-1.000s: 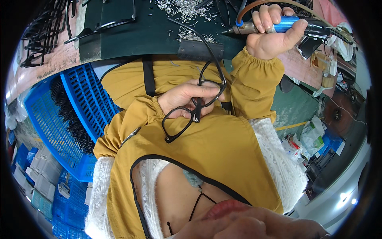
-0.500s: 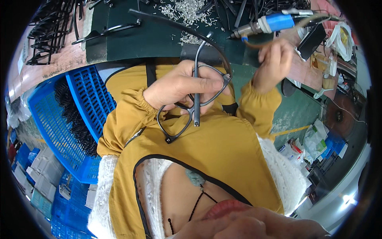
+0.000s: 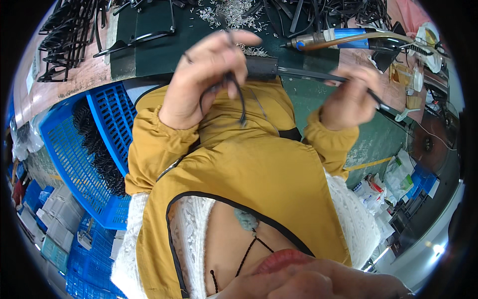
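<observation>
My left hand [image 3: 201,72] is raised near the bench edge, blurred, its fingers closed round a dark eyeglass frame [image 3: 242,107]. Part of a rim shows below the fingers; the rest is hidden behind the hand. To the right, my right hand [image 3: 353,97] pinches a long black eyeglass temple [image 3: 311,74]. One end of that temple points left, at a dark block [image 3: 261,67] on the bench edge, and the other sticks out to the lower right. Beyond the block lie many small silver screws [image 3: 231,15] on the dark mat.
An electric screwdriver [image 3: 343,39] with a blue body lies at the far right of the mat. Black eyeglass frames [image 3: 67,37] pile up at the far left, and loose temples [image 3: 298,12] at the back. Blue baskets [image 3: 112,124] holding black parts stand left of my lap.
My left hand has moved up and left with the eyeglass frame, which has turned. My right hand, holding nothing visible before, now holds a temple. The screwdriver's cord has shifted.
</observation>
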`<state>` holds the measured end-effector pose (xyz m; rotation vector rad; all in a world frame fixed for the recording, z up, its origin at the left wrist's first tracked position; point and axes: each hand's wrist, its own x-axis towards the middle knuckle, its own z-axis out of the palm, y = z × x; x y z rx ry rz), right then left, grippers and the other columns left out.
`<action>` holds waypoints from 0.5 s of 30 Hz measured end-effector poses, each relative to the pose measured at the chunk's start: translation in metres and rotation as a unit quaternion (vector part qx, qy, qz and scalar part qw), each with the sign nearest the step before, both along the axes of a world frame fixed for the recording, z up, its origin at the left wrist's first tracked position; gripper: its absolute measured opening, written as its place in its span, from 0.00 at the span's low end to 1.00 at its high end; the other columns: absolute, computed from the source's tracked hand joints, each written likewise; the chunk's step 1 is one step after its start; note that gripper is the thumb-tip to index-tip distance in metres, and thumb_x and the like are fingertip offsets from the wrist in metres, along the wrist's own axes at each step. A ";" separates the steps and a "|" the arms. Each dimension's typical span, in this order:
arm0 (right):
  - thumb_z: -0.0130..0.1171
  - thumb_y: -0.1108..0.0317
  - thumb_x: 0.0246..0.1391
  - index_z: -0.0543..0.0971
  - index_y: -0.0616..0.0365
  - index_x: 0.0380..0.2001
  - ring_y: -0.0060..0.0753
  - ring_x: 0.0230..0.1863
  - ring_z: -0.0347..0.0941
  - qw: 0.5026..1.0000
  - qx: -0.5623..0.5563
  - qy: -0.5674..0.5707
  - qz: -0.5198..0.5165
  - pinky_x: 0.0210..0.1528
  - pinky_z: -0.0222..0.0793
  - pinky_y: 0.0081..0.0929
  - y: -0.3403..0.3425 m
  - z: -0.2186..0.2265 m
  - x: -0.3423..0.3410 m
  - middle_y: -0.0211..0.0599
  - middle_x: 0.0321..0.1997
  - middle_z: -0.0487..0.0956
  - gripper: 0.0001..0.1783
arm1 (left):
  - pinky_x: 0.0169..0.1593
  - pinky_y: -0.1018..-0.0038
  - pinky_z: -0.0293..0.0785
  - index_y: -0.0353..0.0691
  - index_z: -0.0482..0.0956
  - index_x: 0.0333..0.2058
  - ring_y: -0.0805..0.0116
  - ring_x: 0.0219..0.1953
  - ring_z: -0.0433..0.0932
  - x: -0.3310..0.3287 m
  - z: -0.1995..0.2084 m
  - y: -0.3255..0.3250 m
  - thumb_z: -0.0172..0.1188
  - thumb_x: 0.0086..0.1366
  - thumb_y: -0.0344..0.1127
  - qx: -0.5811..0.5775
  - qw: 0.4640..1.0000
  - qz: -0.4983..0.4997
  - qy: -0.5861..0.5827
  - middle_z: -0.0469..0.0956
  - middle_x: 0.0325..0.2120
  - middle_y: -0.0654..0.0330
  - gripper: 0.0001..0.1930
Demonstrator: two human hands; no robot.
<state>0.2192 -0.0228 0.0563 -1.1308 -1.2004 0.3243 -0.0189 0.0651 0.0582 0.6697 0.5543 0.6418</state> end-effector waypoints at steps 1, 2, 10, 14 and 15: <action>0.55 0.76 0.67 0.80 0.66 0.40 0.26 0.28 0.76 0.997 -0.039 -0.066 0.016 0.29 0.76 0.20 0.001 -0.008 -0.007 0.41 0.39 0.77 0.06 | 0.32 0.80 0.73 0.30 0.73 0.55 0.75 0.33 0.77 0.004 -0.005 -0.001 0.56 0.71 0.38 0.006 0.994 0.111 -0.002 0.77 0.29 0.60 0.20; 0.57 0.77 0.66 0.80 0.67 0.40 0.24 0.29 0.76 0.982 -0.142 -0.120 0.022 0.30 0.76 0.19 0.002 -0.018 -0.015 0.38 0.40 0.77 0.04 | 0.35 0.78 0.78 0.32 0.73 0.47 0.71 0.34 0.79 0.019 -0.014 -0.004 0.55 0.73 0.37 0.023 0.972 0.234 -0.010 0.77 0.31 0.58 0.13; 0.57 0.75 0.68 0.76 0.74 0.41 0.32 0.34 0.84 0.963 -0.212 0.157 0.059 0.36 0.82 0.24 0.003 -0.050 -0.032 0.45 0.43 0.81 0.09 | 0.58 0.64 0.77 0.40 0.57 0.54 0.59 0.53 0.80 0.020 -0.072 -0.044 0.58 0.66 0.13 0.298 0.918 0.255 0.057 0.77 0.46 0.48 0.25; 0.57 0.75 0.69 0.76 0.75 0.42 0.35 0.34 0.85 0.967 -0.185 0.176 0.019 0.34 0.84 0.26 0.007 -0.049 -0.037 0.45 0.41 0.82 0.09 | 0.59 0.68 0.77 0.39 0.58 0.58 0.62 0.51 0.80 0.005 -0.076 -0.057 0.65 0.62 0.16 0.277 0.932 0.230 0.053 0.77 0.51 0.45 0.30; 0.57 0.75 0.68 0.76 0.75 0.41 0.35 0.34 0.85 0.967 -0.185 0.171 0.019 0.34 0.84 0.26 0.008 -0.049 -0.038 0.45 0.41 0.82 0.09 | 0.59 0.61 0.78 0.42 0.58 0.59 0.55 0.56 0.79 0.005 -0.077 -0.060 0.63 0.65 0.18 0.295 0.926 0.228 0.055 0.77 0.51 0.46 0.30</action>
